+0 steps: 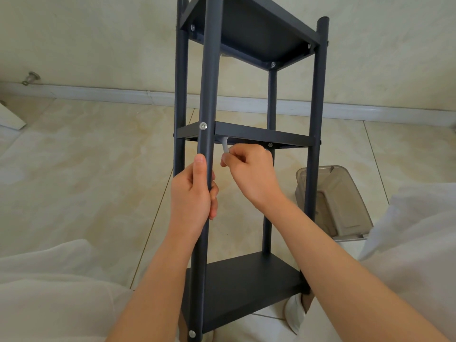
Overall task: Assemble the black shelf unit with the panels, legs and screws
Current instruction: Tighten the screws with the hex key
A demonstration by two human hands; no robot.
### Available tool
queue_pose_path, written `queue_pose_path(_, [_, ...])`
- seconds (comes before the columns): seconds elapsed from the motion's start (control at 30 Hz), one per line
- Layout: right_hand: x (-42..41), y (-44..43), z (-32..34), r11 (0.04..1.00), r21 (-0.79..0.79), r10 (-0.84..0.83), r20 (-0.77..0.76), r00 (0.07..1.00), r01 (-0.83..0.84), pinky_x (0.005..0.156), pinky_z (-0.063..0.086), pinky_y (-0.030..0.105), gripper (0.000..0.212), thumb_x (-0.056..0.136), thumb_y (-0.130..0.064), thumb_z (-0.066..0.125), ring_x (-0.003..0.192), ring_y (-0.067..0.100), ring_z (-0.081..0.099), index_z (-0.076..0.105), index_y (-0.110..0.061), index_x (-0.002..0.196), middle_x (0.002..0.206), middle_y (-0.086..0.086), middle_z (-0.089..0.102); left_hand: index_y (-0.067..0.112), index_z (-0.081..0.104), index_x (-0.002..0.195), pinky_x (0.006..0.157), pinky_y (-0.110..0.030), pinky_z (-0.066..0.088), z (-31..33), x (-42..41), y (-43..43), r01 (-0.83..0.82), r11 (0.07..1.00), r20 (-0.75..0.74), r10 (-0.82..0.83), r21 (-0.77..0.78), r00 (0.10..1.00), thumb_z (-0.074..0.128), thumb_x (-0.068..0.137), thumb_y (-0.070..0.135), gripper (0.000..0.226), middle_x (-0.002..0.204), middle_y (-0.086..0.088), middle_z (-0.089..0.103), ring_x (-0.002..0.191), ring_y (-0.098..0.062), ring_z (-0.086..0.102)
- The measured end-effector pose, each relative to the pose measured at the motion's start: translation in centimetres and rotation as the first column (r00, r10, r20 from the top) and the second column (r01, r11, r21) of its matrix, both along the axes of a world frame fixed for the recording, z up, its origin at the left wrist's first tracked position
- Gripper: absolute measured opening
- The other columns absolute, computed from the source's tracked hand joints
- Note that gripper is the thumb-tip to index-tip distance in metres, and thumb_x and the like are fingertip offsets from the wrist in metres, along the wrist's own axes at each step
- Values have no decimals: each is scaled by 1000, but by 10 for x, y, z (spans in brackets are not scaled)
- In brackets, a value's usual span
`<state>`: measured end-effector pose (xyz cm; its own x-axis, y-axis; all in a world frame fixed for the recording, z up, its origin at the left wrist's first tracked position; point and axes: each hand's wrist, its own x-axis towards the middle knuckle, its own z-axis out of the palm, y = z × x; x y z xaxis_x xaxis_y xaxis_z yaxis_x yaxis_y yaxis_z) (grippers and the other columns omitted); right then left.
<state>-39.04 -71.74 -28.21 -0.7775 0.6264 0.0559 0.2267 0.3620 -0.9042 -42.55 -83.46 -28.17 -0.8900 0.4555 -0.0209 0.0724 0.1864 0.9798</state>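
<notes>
On a cream tiled floor (74,169) by a pale wall, the black shelf unit (317,119) stands upright between a seated person's knees, close to finished. All four legs are up and the top panel (259,28), middle panel (261,135) and bottom panel (246,280) sit in place, with screw heads showing at several joints, among them a screw (203,125) on the near-left leg (208,82). What remains looks like final tightening; the joints on the far side cannot be checked.

The left hand (195,191) is wrapped around the near-left leg just below the middle panel, thumb pointing up along it. Just beside it on the right, the right hand (249,169) pinches a pale L-shaped key (225,145) whose tip reaches up under the middle panel. A smoky plastic tub (340,201) lies on the floor to the right.
</notes>
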Motion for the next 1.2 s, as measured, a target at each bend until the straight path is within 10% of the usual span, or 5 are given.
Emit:
queue_pose_path(0.47, [-1, -1, 12, 998, -56, 30, -22, 999, -31, 53, 38, 8, 23, 95, -14, 59, 47, 0, 51, 77, -8, 83, 66, -3, 71, -1, 54, 76, 38, -25, 39, 0, 2, -2, -8, 1000, 0, 8, 13, 1000, 30, 90, 62, 69, 52, -10, 49, 34, -18, 43])
queue_pose_path(0.77, [-17, -1, -9, 995, -72, 56, -153, 987, -68, 69, 56, 27, 26, 95, -10, 61, 59, 2, 59, 72, -13, 71, 55, -22, 61, 1, 55, 78, 39, -25, 39, 0, 0, 1, 3, 1000, -2, -3, 3, 1000, 29, 88, 63, 68, 51, -6, 48, 34, -16, 43])
queue_pose_path(0.93, [-34, -8, -26, 999, 18, -30, -239, 971, 35, 64, 53, 41, 26, 94, -13, 63, 60, 27, 59, 71, 0, 73, 62, 9, 65, -5, 53, 78, 39, -27, 39, 1, -1, 0, 22, 1000, -11, -22, 16, 1000, 29, 89, 62, 72, 52, -9, 48, 34, -17, 42])
queue_pose_path(1.2, [-28, -7, -28, 999, 49, 7, -163, 987, 1, 60, 49, 24, 28, 95, -11, 60, 55, 4, 56, 70, -12, 69, 55, -19, 58, -5, 53, 79, 38, -26, 39, -1, -4, 0, 29, 999, -15, -28, 19, 999, 30, 87, 63, 72, 50, -7, 48, 34, -17, 44])
